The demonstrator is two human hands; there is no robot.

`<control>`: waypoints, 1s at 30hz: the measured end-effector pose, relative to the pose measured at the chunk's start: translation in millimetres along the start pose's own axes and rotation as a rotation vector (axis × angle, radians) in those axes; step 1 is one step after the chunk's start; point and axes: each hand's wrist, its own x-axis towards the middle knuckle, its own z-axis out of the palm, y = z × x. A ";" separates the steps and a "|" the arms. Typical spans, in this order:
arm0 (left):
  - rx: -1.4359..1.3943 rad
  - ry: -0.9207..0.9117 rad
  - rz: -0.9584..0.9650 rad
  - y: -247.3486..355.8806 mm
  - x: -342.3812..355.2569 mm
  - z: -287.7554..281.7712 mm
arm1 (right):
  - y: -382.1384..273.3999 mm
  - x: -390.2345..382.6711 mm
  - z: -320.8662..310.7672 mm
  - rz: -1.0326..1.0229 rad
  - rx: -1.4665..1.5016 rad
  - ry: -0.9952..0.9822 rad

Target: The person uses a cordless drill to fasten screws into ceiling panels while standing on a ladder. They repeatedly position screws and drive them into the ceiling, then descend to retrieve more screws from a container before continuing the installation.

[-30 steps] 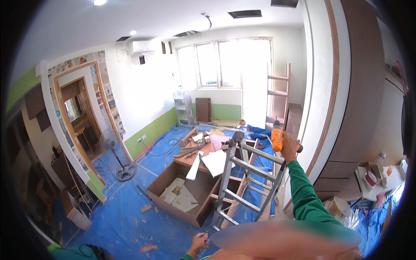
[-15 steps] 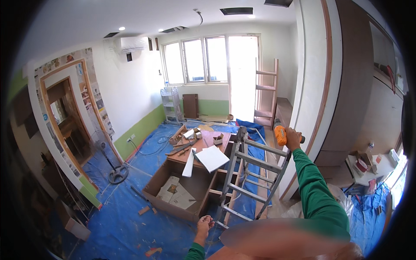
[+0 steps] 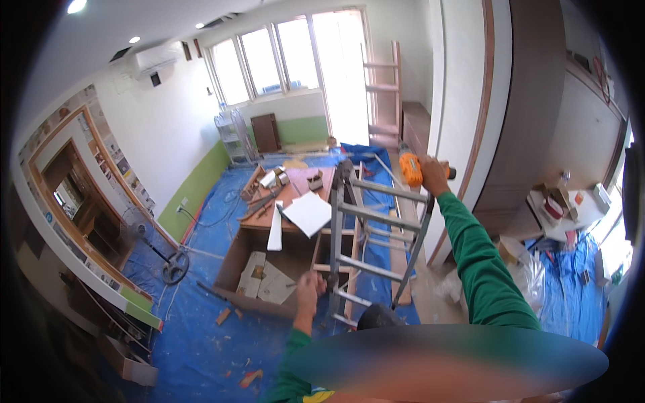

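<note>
At arm's length, over the top of the metal stepladder (image 3: 383, 228), my right hand (image 3: 437, 176) is closed round an orange power drill (image 3: 410, 169). The drill's front end points away from me, and its black end sticks out to the right of the hand. Lower down, my left hand (image 3: 309, 293) hovers left of the ladder's side rail, in front of the open brown cabinet box (image 3: 269, 305). Its fingers are drawn together, blurred a little. Whatever small thing they hold is too unclear to name.
A red-brown board (image 3: 295, 195) bears white panels (image 3: 309, 214), wood offcuts and tools. Blue sheeting (image 3: 201, 349) covers the floor. A standing fan (image 3: 175, 267) is at left, a folded ladder (image 3: 234, 138) by the windows. A white door frame (image 3: 463, 101) rises right of the drill.
My left hand has risen, toward the cabinet box. The view has tilted down and shifted right, so the room sits higher and further left. The drill stays in my right hand.
</note>
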 end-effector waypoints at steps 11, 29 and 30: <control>0.764 -0.220 0.934 268.7 225.5 207.3 | 18.4 4.6 6.1 0.055 -0.160 -0.276; 1.122 -0.617 0.406 217.7 329.8 304.9 | 10.7 15.9 -9.9 -0.018 -0.158 -0.380; 1.047 -0.623 0.332 225.8 318.2 305.2 | 6.6 15.4 -10.1 0.023 -0.153 -0.410</control>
